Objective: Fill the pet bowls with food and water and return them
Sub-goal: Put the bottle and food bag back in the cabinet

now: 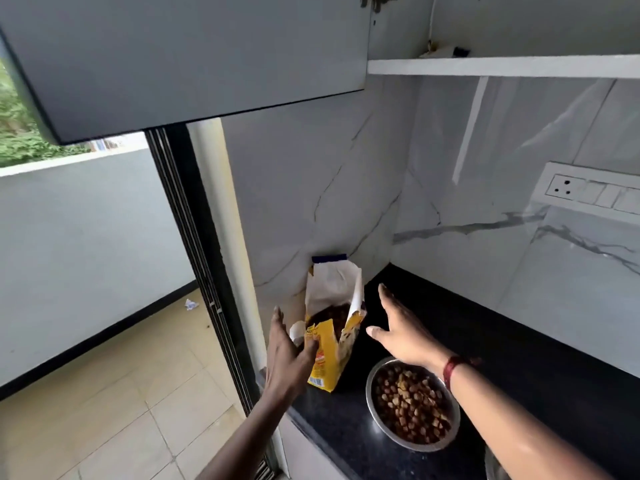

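Left grip (287, 355) spread, thumb touching open bag (325, 362); right grip (401, 336) spread beside bag, holding nothing; bag upright on worktop (519, 358), bowl (415, 445) of kibble (412, 403) just beside

The yellow food bag (327, 358) carries print and a barcode (317, 381), too blurred to read

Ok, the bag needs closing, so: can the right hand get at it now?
Probably yes. The right hand hovers open just right of the bag, only bare counter between them; the bowl lies under the wrist, out of the way.
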